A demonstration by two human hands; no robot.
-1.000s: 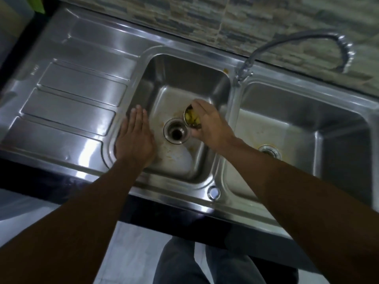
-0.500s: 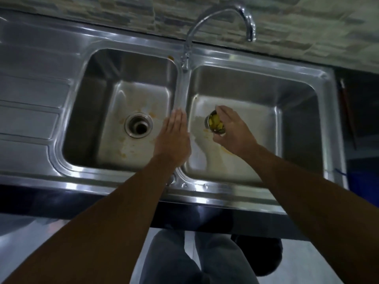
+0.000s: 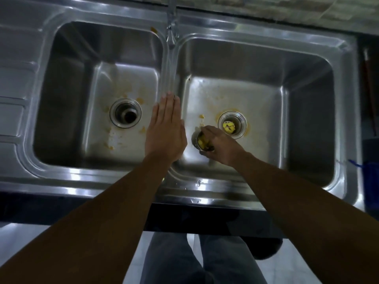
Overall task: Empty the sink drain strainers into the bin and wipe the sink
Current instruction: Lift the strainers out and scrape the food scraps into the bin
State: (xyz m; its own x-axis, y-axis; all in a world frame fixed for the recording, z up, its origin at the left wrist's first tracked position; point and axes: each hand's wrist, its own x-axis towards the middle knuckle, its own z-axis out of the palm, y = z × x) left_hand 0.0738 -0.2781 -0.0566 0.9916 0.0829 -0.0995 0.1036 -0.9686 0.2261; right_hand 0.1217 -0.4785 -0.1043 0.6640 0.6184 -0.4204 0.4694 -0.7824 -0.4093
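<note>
Stainless steel fills most of the view: a double sink [image 3: 170, 185] with two deep bowls side by side and a ribbed draining board at its far left edge. The tap [image 3: 171, 27] rises from the back of the divider between the bowls and serves as the landmark here. In front of the tap and to its left, the left drain [image 3: 125, 113] sits open and dark, with no strainer in it, ringed by yellow-orange scraps and stains on the bowl floor. In front of the tap and to its right, the right drain [image 3: 232, 124] holds its strainer in place, with yellow bits lying in the middle. Between that drain and the divider, the right hand [image 3: 220, 147] curls around a small metal strainer [image 3: 202, 142] filled with yellow food scraps, fingers wrapped over its far rim, held low inside the right bowl. The left hand [image 3: 166, 131] lies straight in front of the tap, above the divider, flat with palm down and fingers pressed together, holding nothing. Both bare forearms reach in from the near edge of the sink, and grey trousers show below it. Something blue [image 3: 370, 181] sits past the right end of the sink, too dark to identify.
</note>
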